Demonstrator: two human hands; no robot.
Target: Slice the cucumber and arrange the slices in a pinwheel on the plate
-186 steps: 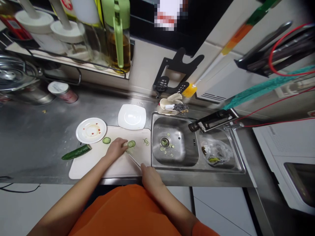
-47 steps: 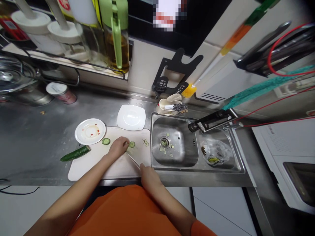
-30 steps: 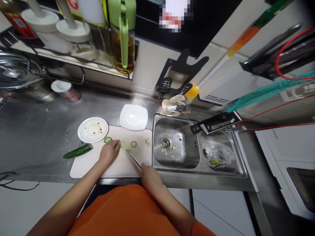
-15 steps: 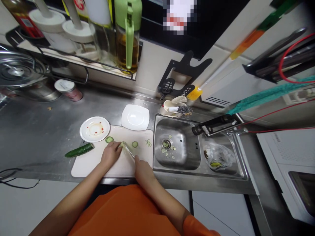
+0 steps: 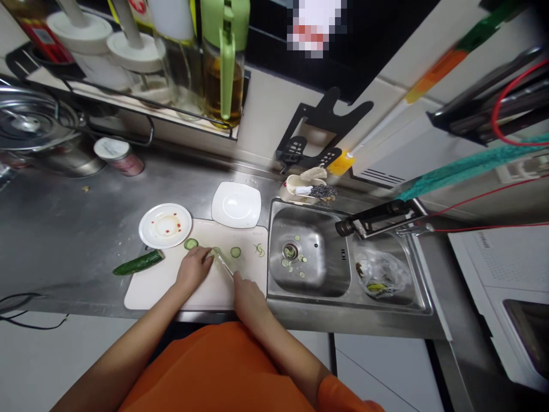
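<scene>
A pale cutting board (image 5: 171, 286) lies on the steel counter. My right hand (image 5: 249, 297) is closed round the handle of a knife (image 5: 225, 265), whose blade points up and left over the board. At the blade's tip, my left hand (image 5: 195, 268) has its fingers bent together on a small piece of cucumber, mostly hidden by the fingers. One cucumber slice (image 5: 191, 244) lies just above my left hand, another (image 5: 235, 252) to the right of the blade. Thin green strips (image 5: 259, 250) sit near the board's right edge. A longer cucumber piece (image 5: 138, 262) rests across the board's left edge.
Behind the board are a round plate (image 5: 146, 227) with red specks and a white square dish (image 5: 236, 205). To the right, a sink (image 5: 315, 280) holds several slices, and a plastic bag (image 5: 384, 272) lies in the second basin. A spice rack (image 5: 171, 111) hangs above the counter.
The knife and my right hand have shifted very slightly to the left. My left hand stays in nearly the same place.
</scene>
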